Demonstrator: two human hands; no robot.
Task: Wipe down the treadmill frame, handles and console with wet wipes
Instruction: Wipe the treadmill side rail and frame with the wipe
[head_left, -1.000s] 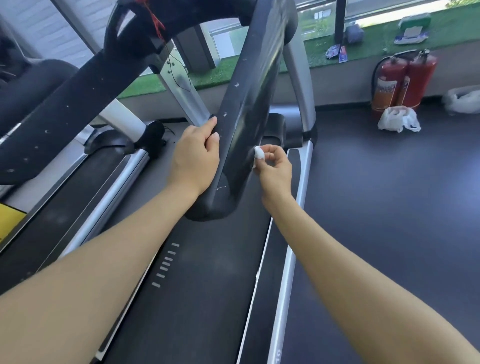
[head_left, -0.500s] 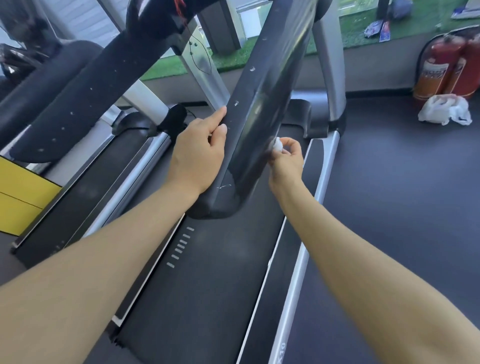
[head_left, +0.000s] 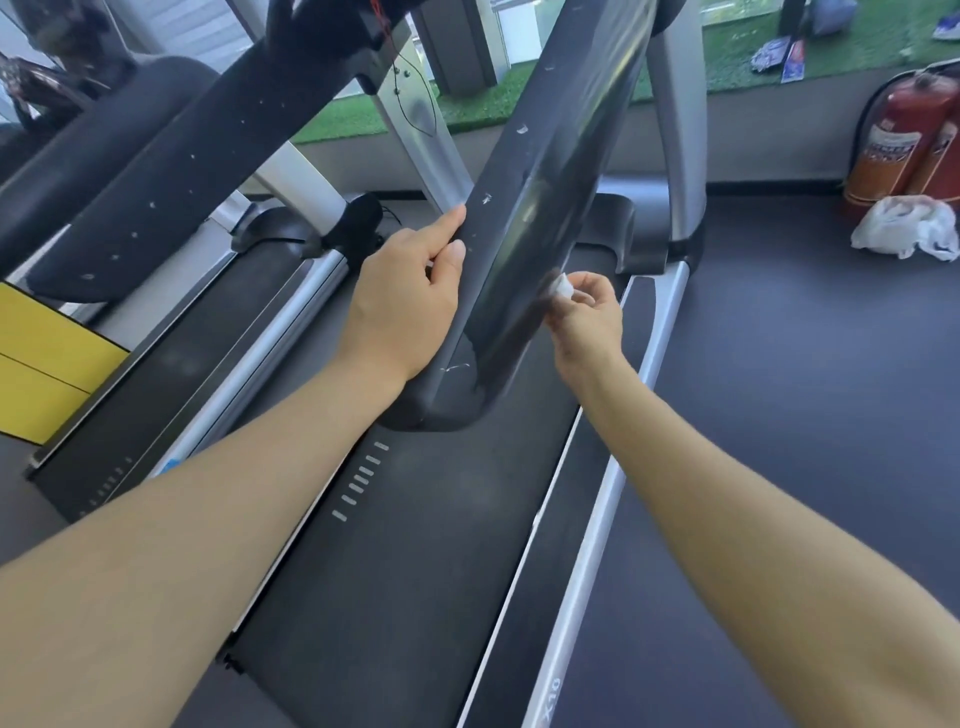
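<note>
The treadmill's right black handle (head_left: 540, 208) slopes down toward me and ends in a rounded tip above the belt (head_left: 415, 545). My left hand (head_left: 402, 304) grips the handle's left edge, thumb on its top face. My right hand (head_left: 587, 317) pinches a small balled white wipe (head_left: 562, 287) and holds it against the handle's right lower edge. The left handle (head_left: 171, 171) runs parallel at the upper left. The console is out of frame above.
Silver uprights (head_left: 678, 130) rise behind the handles. Red fire extinguishers (head_left: 904, 140) and a white plastic bag (head_left: 906, 228) sit on the dark floor at the right. A second treadmill (head_left: 156, 358) lies to the left, beside a yellow panel (head_left: 47, 364).
My right hand has slid the wipe a little way down the handle's right edge. The camera has tilted and drawn closer. My left hand keeps its grip.
</note>
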